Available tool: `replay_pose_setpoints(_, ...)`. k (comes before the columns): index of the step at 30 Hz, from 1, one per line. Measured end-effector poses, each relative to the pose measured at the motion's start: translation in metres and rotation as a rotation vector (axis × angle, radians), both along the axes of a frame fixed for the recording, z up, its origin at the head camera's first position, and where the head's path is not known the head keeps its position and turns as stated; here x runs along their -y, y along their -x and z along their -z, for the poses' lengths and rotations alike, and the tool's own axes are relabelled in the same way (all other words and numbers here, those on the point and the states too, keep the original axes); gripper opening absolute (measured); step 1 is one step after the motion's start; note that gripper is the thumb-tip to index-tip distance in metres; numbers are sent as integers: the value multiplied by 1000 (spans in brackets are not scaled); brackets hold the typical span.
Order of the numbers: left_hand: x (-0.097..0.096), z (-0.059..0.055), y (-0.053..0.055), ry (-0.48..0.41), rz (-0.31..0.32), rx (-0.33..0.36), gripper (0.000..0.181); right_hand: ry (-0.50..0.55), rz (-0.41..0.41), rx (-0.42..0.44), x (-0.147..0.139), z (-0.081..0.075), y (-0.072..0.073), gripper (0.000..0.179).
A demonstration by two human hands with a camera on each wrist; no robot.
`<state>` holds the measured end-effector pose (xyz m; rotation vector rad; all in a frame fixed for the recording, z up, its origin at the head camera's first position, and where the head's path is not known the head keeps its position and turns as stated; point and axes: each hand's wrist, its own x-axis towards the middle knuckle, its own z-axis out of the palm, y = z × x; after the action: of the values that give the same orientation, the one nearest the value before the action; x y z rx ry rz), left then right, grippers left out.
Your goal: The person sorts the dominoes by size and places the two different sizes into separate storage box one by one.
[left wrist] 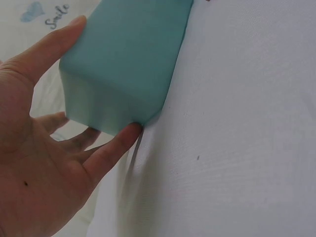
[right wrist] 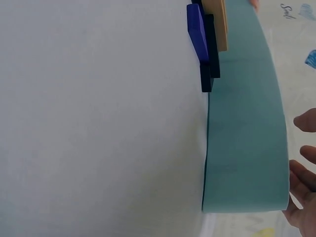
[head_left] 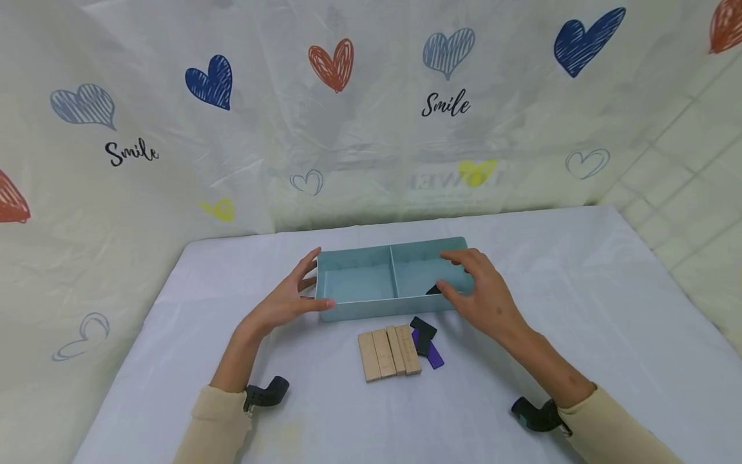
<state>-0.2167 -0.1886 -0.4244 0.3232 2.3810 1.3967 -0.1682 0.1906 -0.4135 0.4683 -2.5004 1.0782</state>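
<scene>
A light-blue two-compartment tray [head_left: 356,310] rests on the table. My left hand [head_left: 286,301] holds its left end, thumb over the front rim and fingers around the end wall; in the left wrist view a fingertip touches the tray's [left wrist: 123,54] lower corner. Over the right compartment, my right hand [head_left: 484,296] has thumb and fingers spread apart. A black piece [head_left: 433,290] lies inside by that thumb, partly hidden by the front wall. Before the tray are several wooden blocks [head_left: 382,353] in a row, with black blocks [head_left: 424,327] and a purple block [head_left: 436,356] beside them.
White cloth covers the table [head_left: 324,406]. Behind it hangs a pale sheet [head_left: 377,129] printed with hearts and "Smile". A dark wrist device [head_left: 269,392] is worn on the left wrist, another device [head_left: 536,415] on the right.
</scene>
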Motion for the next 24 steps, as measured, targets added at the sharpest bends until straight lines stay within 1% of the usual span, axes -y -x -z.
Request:
replay_pose_setpoints(5, 0, -1, 0, -1, -1, -2, 107, -4, -6, -37, -1, -1, -3, 39)
replay_pose_setpoints(10, 0, 0, 0, -4, -2, 3, 107, -9, -18, -52, -1, -1, -6, 35)
replay_pose_setpoints(14, 0, 0, 0, -6, -2, 5, 107, -12, -26, -54, 0, -2, -9, 33)
replay_pose_setpoints(24, 0, -1, -1, -4, -6, 8, 108, -36, -45, -25, 3, -5, -17, 30)
